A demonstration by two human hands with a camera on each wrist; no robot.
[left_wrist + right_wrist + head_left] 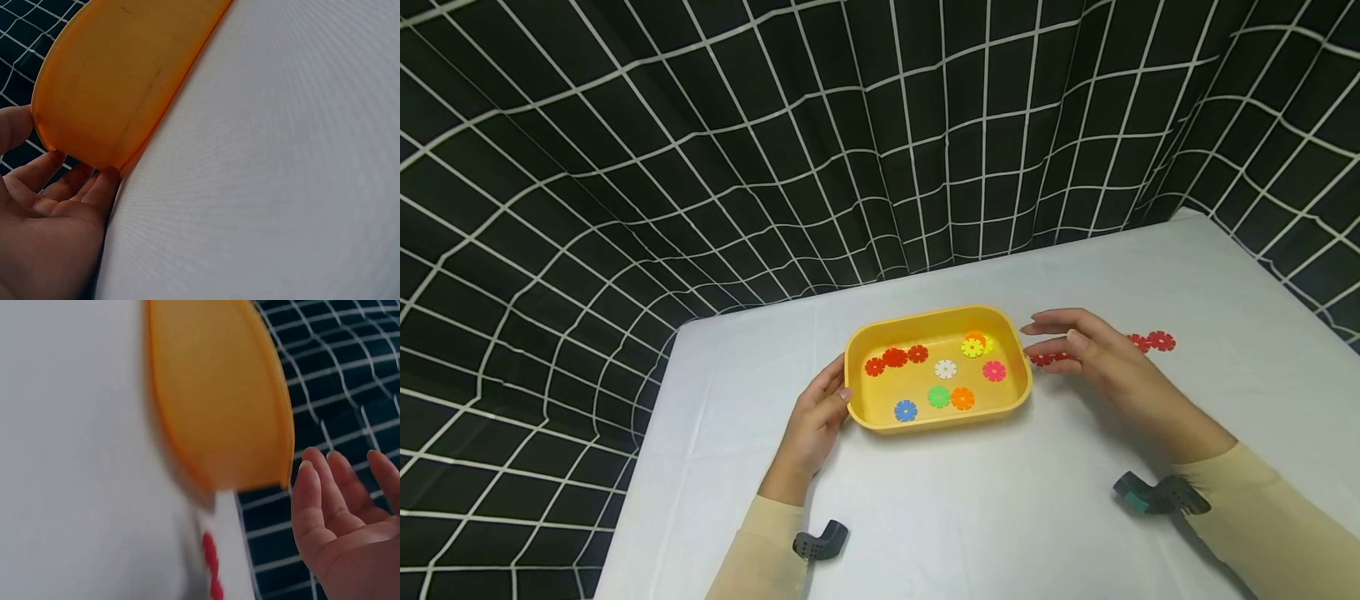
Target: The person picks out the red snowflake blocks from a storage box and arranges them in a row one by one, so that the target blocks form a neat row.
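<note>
A yellow plastic basket (940, 425) sits on the table, holding several flower-shaped discs in red, white, pink, green, orange, blue and yellow. The left hand (816, 417) grips its left end, thumb at the rim and fingers against the outer wall; the left wrist view shows these fingers (103, 187) along the end wall. Just off the basket's right end, the right hand (1093, 354) is spread with nothing in it. A chain of red discs (1161, 341) lies on the table under the right hand, which hides its middle part. Three red discs (895, 357) form a row inside the basket.
A white cloth (925, 508) covers the table. Black curtains with a white grid (820, 150) stand behind it and at both sides. Each wrist wears a dark camera mount, seen at the left wrist (822, 542) and the right wrist (1157, 494).
</note>
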